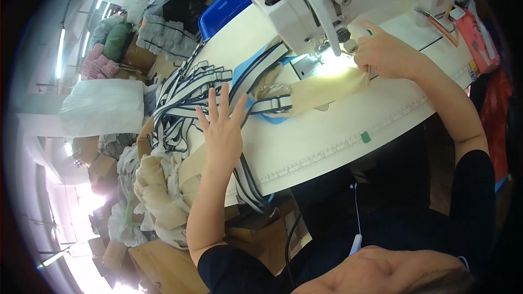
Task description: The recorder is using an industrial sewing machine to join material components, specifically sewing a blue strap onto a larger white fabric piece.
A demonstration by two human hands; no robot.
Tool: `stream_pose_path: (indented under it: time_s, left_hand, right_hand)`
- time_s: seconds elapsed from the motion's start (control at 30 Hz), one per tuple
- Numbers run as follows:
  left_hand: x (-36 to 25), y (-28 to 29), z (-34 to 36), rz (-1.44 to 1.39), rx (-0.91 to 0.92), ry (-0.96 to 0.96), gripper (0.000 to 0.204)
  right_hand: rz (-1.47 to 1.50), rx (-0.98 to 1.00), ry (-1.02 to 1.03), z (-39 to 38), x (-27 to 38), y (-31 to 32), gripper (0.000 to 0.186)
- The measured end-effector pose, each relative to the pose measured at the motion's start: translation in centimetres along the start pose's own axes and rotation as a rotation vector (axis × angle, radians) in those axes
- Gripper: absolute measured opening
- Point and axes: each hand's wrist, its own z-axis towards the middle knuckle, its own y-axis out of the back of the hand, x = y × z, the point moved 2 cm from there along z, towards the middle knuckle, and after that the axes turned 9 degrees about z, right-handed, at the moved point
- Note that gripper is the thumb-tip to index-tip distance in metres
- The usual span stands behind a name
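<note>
My left hand is open with its fingers spread, above a tangle of white straps with dark edges. One strap end with a buckle meets a strip of cream cloth lying on the sewing table. At the cloth's right end, my right hand has its lower fingers curled on the cloth's edge, and its index finger stretches toward the machine. The white sewing machine stands over the cloth, with its lamp glaring around the needle area. Light blue material shows beneath the straps.
A blue bin stands behind the table. Orange-handled snips lie at the right, near a red holder. A ruler strip runs along the front edge. Cream cloth and cardboard boxes are piled at left.
</note>
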Motion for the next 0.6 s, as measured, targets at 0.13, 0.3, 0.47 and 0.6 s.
stream_pose_path:
  time_s: [0.13,0.3,0.47,0.6]
  left_hand:
    - [-3.1,1.0,2.9,-0.148,-0.216,-0.007,0.058]
    - [-11.0,0.6,4.1,-0.785,-0.145,-0.312,0.057]
    - [-11.4,-0.3,6.2,-0.756,-0.292,-0.278,0.048]
    - [-10.9,-0.4,6.6,-0.794,-0.247,-0.268,0.043]
  right_hand:
    - [-0.029,-0.001,-0.305,-0.8,-1.7,1.0,0.019]
    - [-0.046,0.051,-0.430,-1.7,-2.4,2.0,0.019]
    - [0.106,-0.191,-0.159,-2.1,1.2,2.2,0.044]
    - [0.125,0.008,0.102,0.6,5.2,-0.9,0.056]
